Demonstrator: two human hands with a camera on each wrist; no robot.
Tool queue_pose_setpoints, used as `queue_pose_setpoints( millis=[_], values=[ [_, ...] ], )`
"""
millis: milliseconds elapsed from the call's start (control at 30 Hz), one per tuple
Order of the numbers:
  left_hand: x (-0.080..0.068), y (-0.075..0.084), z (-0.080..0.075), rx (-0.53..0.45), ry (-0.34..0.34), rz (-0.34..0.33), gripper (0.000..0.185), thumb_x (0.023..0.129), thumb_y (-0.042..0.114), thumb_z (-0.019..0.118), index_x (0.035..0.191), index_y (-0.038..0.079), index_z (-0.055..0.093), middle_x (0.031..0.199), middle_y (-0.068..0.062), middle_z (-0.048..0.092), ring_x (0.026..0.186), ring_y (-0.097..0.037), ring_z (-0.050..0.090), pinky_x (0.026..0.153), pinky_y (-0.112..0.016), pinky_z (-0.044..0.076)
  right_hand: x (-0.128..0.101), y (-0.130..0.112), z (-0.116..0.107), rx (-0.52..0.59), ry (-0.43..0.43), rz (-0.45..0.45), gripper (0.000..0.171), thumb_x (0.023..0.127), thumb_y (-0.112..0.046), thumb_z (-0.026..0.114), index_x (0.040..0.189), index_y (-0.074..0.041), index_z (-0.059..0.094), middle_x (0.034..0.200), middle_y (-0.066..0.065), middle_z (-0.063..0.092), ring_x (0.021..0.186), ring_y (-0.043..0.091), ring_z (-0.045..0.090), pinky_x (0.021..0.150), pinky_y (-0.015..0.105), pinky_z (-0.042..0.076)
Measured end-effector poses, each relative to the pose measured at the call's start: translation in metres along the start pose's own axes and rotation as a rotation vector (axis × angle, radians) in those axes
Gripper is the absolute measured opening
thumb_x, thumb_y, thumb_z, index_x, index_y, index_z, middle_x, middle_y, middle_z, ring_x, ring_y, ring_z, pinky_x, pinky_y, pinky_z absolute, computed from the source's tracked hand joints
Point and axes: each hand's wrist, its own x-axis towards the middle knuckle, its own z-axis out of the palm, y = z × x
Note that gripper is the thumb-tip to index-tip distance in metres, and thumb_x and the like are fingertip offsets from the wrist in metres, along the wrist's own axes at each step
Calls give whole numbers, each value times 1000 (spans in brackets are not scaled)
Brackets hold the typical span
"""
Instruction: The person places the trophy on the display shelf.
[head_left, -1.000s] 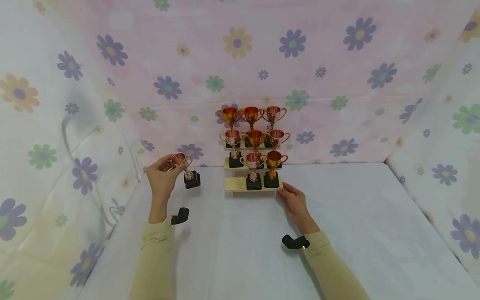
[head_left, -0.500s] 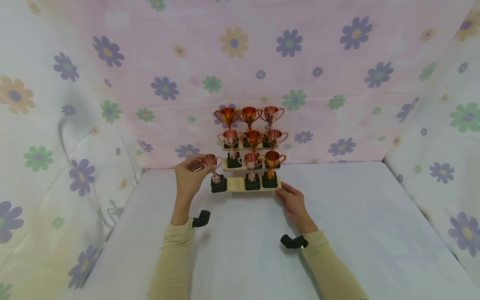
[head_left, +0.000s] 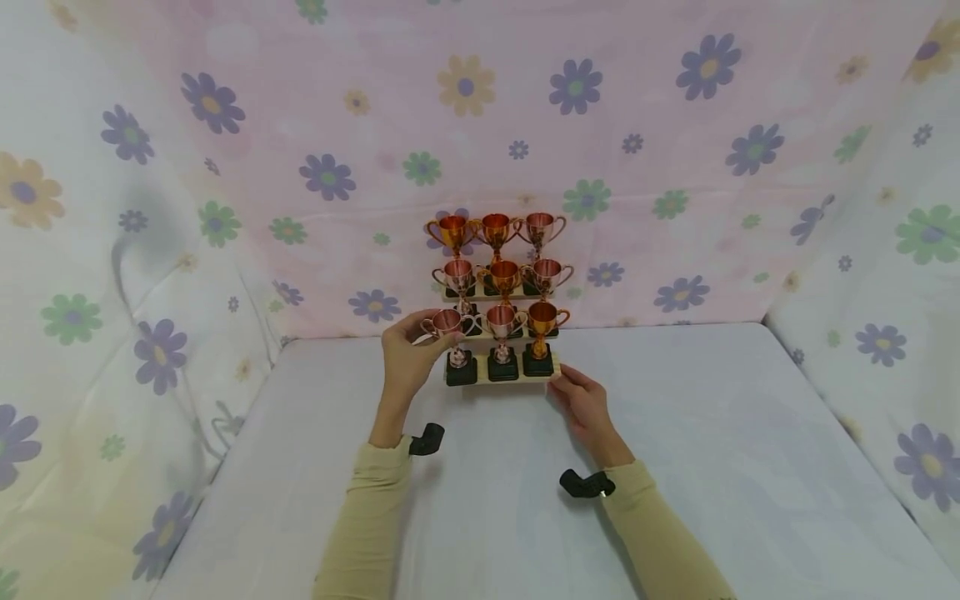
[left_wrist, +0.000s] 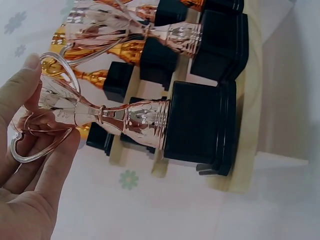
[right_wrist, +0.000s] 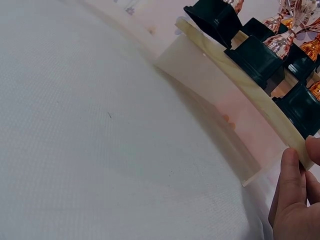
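Note:
My left hand (head_left: 408,354) grips the cup of a rose-gold trophy (left_wrist: 120,117) between thumb and fingers. The trophy's black base is at the left end of the lowest step of a wooden tiered stand (left_wrist: 250,125), close over the board. In the head view that trophy stands in line with another rose-gold trophy (head_left: 502,333) and a gold trophy (head_left: 542,333) on the same step. My right hand (head_left: 585,404) pinches the right end of the lowest step, thumb above and fingers below, as the right wrist view shows.
Two higher steps carry more gold and rose-gold trophies (head_left: 496,233) on black bases. A white cloth covers the table (head_left: 495,483). Flower-patterned fabric (head_left: 360,108) hangs behind and at both sides. Each wrist wears a black camera mount (head_left: 587,483).
My left hand has carried the rose-gold trophy rightward from left of the stand to the left end of its lowest step. The right hand keeps its hold on the step's right end.

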Motion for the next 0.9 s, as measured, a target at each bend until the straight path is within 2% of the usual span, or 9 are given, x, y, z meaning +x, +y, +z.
queue_pose_setpoints(
  millis=[233, 367, 500, 567, 633, 733, 833, 900],
  values=[
    [-2, -7, 11, -36, 7, -21, 42, 78, -3, 85, 115, -13, 68, 96, -26, 60, 87, -29, 58, 78, -21, 59, -4, 1, -1, -10, -10, 1, 53, 102, -5, 57, 151, 4, 41, 156, 21, 41, 134, 27, 49, 105, 28, 51],
    [-3, -10, 15, -45, 16, -18, 43, 79, -1, 86, 116, -11, 68, 96, -25, 61, 88, -27, 58, 84, -38, 62, -5, 2, -1, 2, -8, 5, 52, 102, -4, 57, 151, 3, 42, 156, 19, 42, 135, 26, 49, 104, 27, 51],
    [-4, -13, 18, -68, 30, 1, 45, 79, -1, 85, 119, -11, 66, 98, -25, 62, 89, -22, 61, 92, -54, 59, -5, 1, -2, 14, -8, 4, 51, 102, -4, 57, 151, 3, 42, 155, 19, 43, 134, 25, 49, 103, 26, 51],
    [-4, -15, 18, -86, 31, 5, 46, 79, -2, 85, 120, -12, 65, 100, -25, 62, 90, -20, 62, 93, -55, 57, -5, 2, -2, 17, -6, 5, 52, 102, -4, 57, 151, 4, 42, 155, 19, 43, 134, 25, 50, 103, 26, 52],
    [-3, -25, 19, -105, 34, 9, 48, 79, -1, 85, 122, -11, 65, 102, -26, 62, 91, -19, 63, 95, -55, 57, -6, 2, -1, 20, -4, 8, 52, 102, -5, 57, 151, 4, 41, 155, 19, 43, 134, 25, 49, 104, 26, 51],
    [0, -40, 19, -120, 22, -7, 57, 78, 1, 86, 129, -8, 62, 109, -24, 62, 98, -22, 63, 99, -50, 56, -7, 3, -1, 20, 13, 16, 52, 102, -6, 57, 150, 4, 42, 153, 20, 45, 129, 23, 53, 97, 21, 55],
    [0, -52, 15, -103, -18, -27, 69, 80, 3, 86, 141, -1, 54, 124, -21, 59, 112, -26, 60, 107, -45, 52, -11, 0, -1, -54, 8, -1, 48, 104, -9, 55, 149, 4, 44, 150, 20, 48, 123, 23, 56, 94, 20, 57],
    [-3, -55, 8, -58, -46, -23, 75, 83, 6, 84, 148, 3, 48, 135, -20, 57, 124, -29, 57, 112, -44, 47, -16, -4, -5, -204, -26, -62, 46, 107, -14, 52, 148, 4, 45, 146, 23, 51, 120, 27, 59, 96, 27, 58]
  ],
)
